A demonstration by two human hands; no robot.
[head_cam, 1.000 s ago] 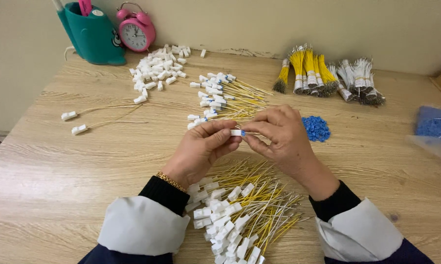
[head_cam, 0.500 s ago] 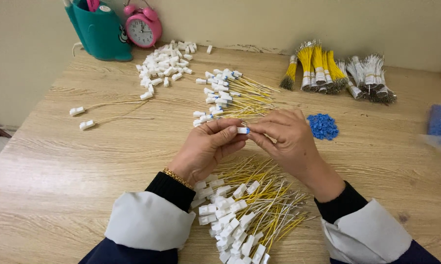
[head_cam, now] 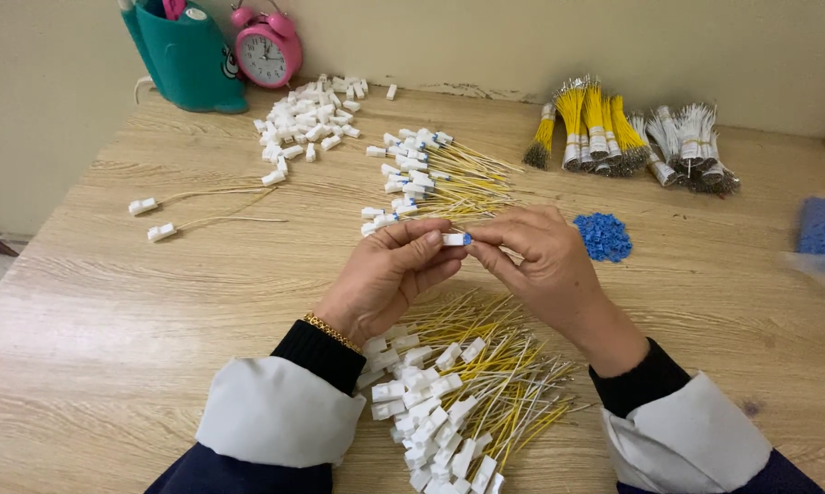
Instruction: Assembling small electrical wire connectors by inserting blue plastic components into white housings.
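White plastic, small and hard: the plug (head_cam: 453, 239) is pinched between the fingertips of both hands, held above the counter (head_cam: 92, 302) near its middle, with a blue insert showing at its right end. The left hand (head_cam: 390, 274) is closed around the plug's body, thumb and forefinger gripping its sides; the right hand (head_cam: 545, 261) is closed on the blue end, fingertips touching it, the other fingers curled under. The piece looks very light and stiff, with smooth faces that could slip under a loose pinch, so the flat sides of the body seem the best place to hold, leaving the end free. Whether wires hang from it cannot be told, since the hands cover that part. Below the hands lies a heap of like plugs on thin yellow and pale wires (head_cam: 458, 393); the wires look springy and apt to tangle, so such a piece is better lifted by its plug than by its leads. Beyond the hands lies a second wired heap (head_cam: 431, 178), a pile of bare white shells (head_cam: 307, 123) further back, and blue inserts (head_cam: 603, 236) just right of the right hand. Bundled wires (head_cam: 614, 133) lie at the far right, two loose wired plugs (head_cam: 156, 218) at the left, and a pink clock (head_cam: 268, 53) beside a teal holder (head_cam: 186, 55) at the back
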